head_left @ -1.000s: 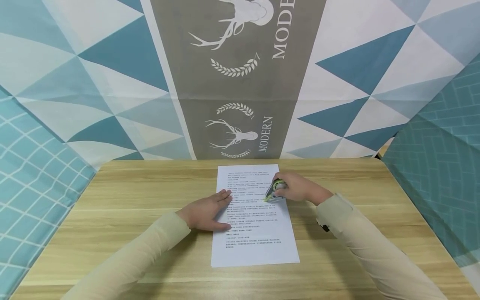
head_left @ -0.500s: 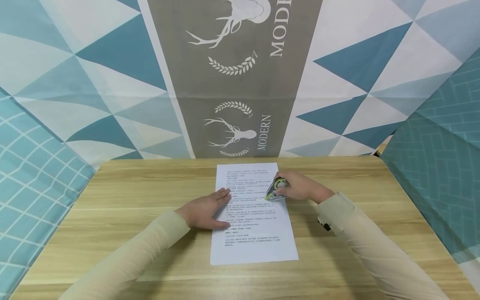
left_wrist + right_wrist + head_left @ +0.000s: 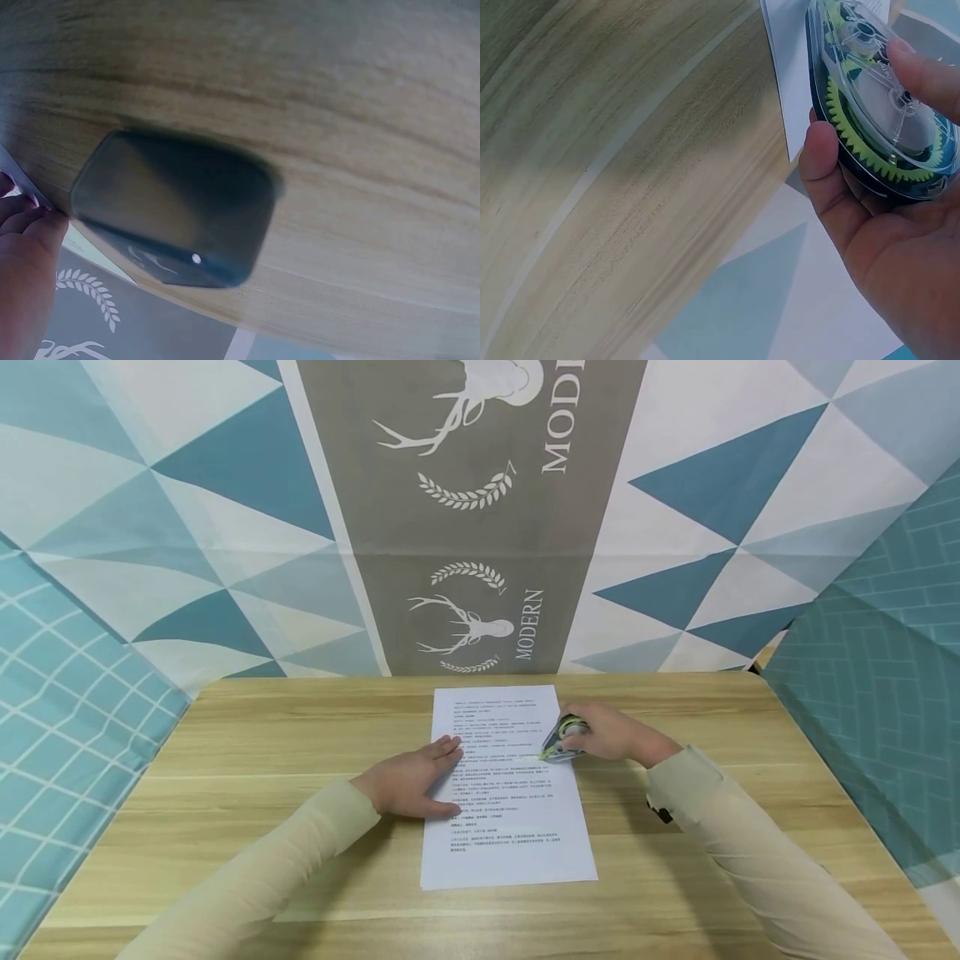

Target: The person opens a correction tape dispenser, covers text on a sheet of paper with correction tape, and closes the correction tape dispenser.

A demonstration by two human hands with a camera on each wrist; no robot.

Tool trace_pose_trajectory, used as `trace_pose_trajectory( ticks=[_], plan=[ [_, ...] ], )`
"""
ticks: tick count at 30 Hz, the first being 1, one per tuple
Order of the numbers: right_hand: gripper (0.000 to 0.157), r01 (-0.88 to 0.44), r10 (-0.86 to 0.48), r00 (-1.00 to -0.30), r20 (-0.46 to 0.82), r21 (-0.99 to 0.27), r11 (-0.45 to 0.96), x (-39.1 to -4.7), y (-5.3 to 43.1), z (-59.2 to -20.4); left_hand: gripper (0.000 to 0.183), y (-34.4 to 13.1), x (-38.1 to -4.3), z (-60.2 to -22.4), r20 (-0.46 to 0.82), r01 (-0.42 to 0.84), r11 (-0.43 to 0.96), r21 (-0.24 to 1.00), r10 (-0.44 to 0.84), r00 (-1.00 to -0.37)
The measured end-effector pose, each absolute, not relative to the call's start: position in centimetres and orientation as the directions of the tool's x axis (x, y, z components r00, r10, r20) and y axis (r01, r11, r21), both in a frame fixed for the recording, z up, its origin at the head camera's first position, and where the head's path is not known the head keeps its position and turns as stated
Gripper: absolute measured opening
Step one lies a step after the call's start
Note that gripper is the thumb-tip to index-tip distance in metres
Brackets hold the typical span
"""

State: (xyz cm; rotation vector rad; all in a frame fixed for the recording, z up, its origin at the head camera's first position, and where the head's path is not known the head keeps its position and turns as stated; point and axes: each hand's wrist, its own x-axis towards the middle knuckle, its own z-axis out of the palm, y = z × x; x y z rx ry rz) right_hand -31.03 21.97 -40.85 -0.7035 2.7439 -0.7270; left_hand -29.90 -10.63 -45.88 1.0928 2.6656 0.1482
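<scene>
A printed sheet of white paper (image 3: pixel 517 870) lies on the wooden table, with another edge showing under it at the lower left. My left hand (image 3: pixel 411 783) rests on the sheet's left side, fingers spread out over the text. At the right edge of the page, my right hand (image 3: pixel 611 733) grips a correction tape (image 3: pixel 877 112), thumb on one side and fingers on the other. Its case is transparent, with bright green gears inside. The tip points down and left, right at the paper near a line of text about mid-page.
The wooden table (image 3: pixel 247 760) reaches back to a patterned cloth (image 3: pixel 480 527) with deer heads and triangles. Tiled blue cloths hang on both sides. A dark, glossy, rounded block (image 3: pixel 176 206) fills the middle of the left wrist view.
Over the last half second my right hand has slid slightly to the right with the correction tape, toward the sheet's edge. The left hand stays in place.
</scene>
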Motion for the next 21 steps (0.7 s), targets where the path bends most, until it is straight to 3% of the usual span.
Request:
trace_pose_trajectory(
  ticks=[6, 21],
  plan=[
    [0.022, -0.331, -0.459, -0.878, -0.137, -0.521, 0.787, -30.90, 22.27, -40.61, 0.090, -10.58, -29.90, -45.87, -0.191, 0.679, 0.710, 0.186, 0.704, -0.684],
    [0.022, -0.328, -0.467, -0.874, -0.130, -0.550, 0.768, -30.52, 22.68, -40.66, 0.091, -10.57, -29.77, -45.91, -0.198, 0.668, 0.720, 0.188, 0.694, -0.692]
  ],
)
